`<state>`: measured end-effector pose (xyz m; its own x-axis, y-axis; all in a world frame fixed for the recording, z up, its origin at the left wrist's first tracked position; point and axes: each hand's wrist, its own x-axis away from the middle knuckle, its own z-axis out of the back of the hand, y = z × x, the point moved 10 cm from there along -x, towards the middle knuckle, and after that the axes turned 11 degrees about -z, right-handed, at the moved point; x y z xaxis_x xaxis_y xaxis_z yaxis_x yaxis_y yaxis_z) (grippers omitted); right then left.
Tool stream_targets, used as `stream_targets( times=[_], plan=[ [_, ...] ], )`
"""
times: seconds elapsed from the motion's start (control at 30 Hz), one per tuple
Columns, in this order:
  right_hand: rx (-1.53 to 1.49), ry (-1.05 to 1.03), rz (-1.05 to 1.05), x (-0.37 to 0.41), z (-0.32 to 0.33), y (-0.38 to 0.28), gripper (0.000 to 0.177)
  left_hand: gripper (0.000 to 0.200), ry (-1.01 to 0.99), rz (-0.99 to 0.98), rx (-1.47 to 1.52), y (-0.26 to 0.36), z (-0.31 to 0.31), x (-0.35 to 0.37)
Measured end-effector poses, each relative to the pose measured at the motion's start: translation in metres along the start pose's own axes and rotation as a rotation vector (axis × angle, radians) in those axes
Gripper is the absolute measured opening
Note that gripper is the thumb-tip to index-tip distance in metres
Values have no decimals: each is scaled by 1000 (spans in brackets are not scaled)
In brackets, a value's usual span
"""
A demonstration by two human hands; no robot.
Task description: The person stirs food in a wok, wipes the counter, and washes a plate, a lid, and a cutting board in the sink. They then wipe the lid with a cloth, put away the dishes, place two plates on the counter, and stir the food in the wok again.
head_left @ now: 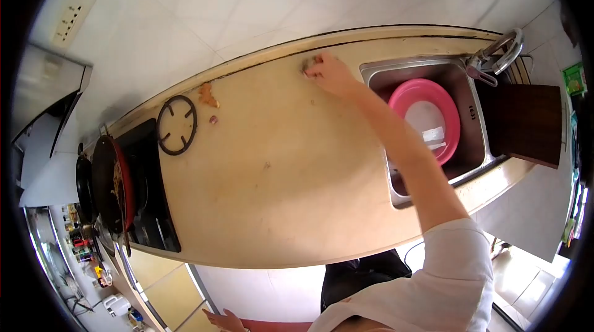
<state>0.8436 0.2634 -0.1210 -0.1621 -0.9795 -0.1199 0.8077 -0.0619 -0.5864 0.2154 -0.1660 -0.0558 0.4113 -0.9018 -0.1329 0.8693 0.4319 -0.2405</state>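
My right hand reaches across the beige countertop to near its back edge. Its fingers are closed on a small greyish wad, mostly hidden and blurred, pressed to the surface. Low at the bottom edge of the view, my left hand hangs below the counter front with its fingers apart, holding nothing. To the left of my right hand lie orange-brown scraps and a small purplish piece. Beside them is a black round pan support.
At the right, a pink basin with white pieces inside stands in the steel sink beneath a faucet. A dark brown board lies beyond it. On the left, a wok with food sits on the black stove.
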Motion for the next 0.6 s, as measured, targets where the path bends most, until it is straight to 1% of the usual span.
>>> stream_targets(
  times=[0.03,0.1,0.13,0.2,0.27,0.3,0.37,0.4,0.43,0.47,0.5,0.53,0.57,0.6],
  plan=[
    [3,-4,8,11,15,0,19,69,-120,98,134,-9,-14,6],
    [113,-551,176,52,0,-22,20,67,-139,95,144,-11,-15,11],
    [125,-555,188,48,1,-24,20,67,-160,86,158,-7,-19,17],
    [-60,-281,127,21,27,-24,23,66,-190,86,165,-13,-30,31],
    [-69,-201,118,-13,26,-51,24,65,-64,-74,54,-15,-42,40],
    [-74,-219,127,-27,6,-57,24,65,-74,-59,45,-18,-47,47],
    [-50,-42,238,-33,-22,-62,23,63,-48,-96,137,-19,-50,57],
    [-56,-61,226,-24,-26,-60,23,61,5,-135,106,-15,-46,59],
    [-50,-138,269,-13,-31,-62,19,61,-11,-140,99,-16,-44,65],
    [-42,-208,315,-5,-32,-65,16,64,-67,-114,146,-14,-51,69],
    [-34,-214,305,11,-25,-62,16,67,-125,-91,197,-7,-54,68],
    [-69,-277,386,44,-15,-65,11,66,-177,-39,205,1,-53,67],
    [-110,-336,468,76,-4,-67,8,66,-186,-46,209,6,-55,66],
    [-117,-414,483,102,4,-60,6,67,-192,14,287,3,-63,67]
  ],
)
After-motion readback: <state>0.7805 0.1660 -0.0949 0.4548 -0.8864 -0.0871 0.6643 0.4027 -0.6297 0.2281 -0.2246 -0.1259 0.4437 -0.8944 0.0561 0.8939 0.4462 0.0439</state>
